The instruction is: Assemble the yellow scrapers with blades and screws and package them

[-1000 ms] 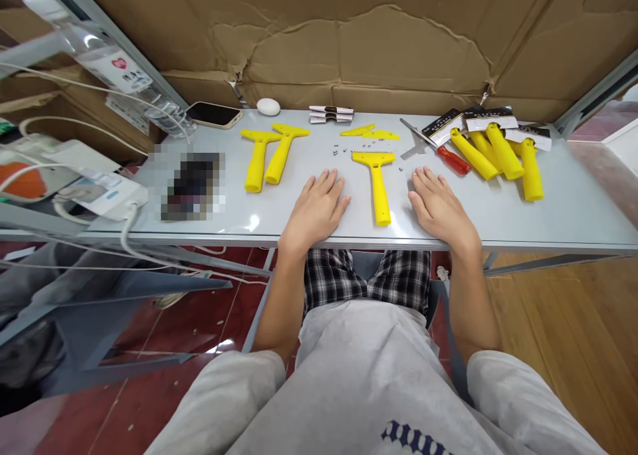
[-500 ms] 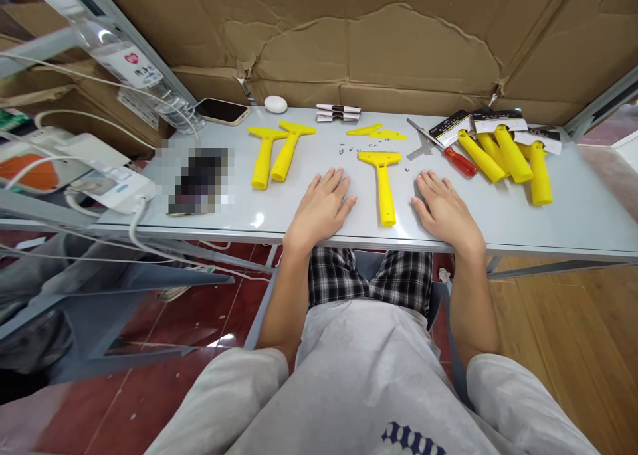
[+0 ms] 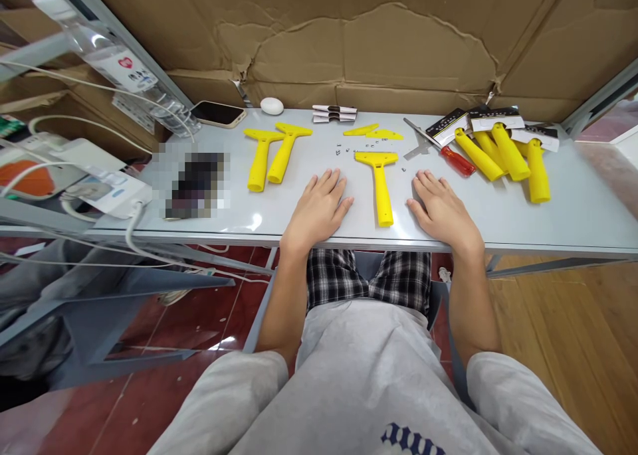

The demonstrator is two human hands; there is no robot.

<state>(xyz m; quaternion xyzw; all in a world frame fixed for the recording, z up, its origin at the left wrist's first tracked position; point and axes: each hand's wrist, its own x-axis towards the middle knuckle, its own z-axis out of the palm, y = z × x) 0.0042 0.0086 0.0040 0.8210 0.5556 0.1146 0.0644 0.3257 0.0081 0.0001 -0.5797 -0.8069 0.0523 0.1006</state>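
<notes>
My left hand (image 3: 319, 206) lies flat on the grey table (image 3: 224, 228), palm down, holding nothing. My right hand (image 3: 441, 206) rests flat the same way, farther right. Between them, touching neither, lies a yellow scraper (image 3: 381, 189) with its wide head pointing away from me. Beyond its head are several small screws (image 3: 347, 151) and two flat yellow pieces (image 3: 385, 135). A screwdriver with a red handle (image 3: 457, 161) lies past my right hand, beside a thin metal blade (image 3: 417, 151). To the left of my left hand are two more yellow scraper handles (image 3: 258, 163).
Several carded yellow scrapers (image 3: 512, 153) are piled at the right. Along the back sit a phone (image 3: 218, 114), a white oval object (image 3: 272, 105) and a stack of white-and-black packets (image 3: 334, 113). A bottle (image 3: 122, 66), a power strip (image 3: 107, 189) and cables crowd the left.
Both hands stay flat in the same places on the table. The view has shifted very slightly; nothing on the table has been moved.
</notes>
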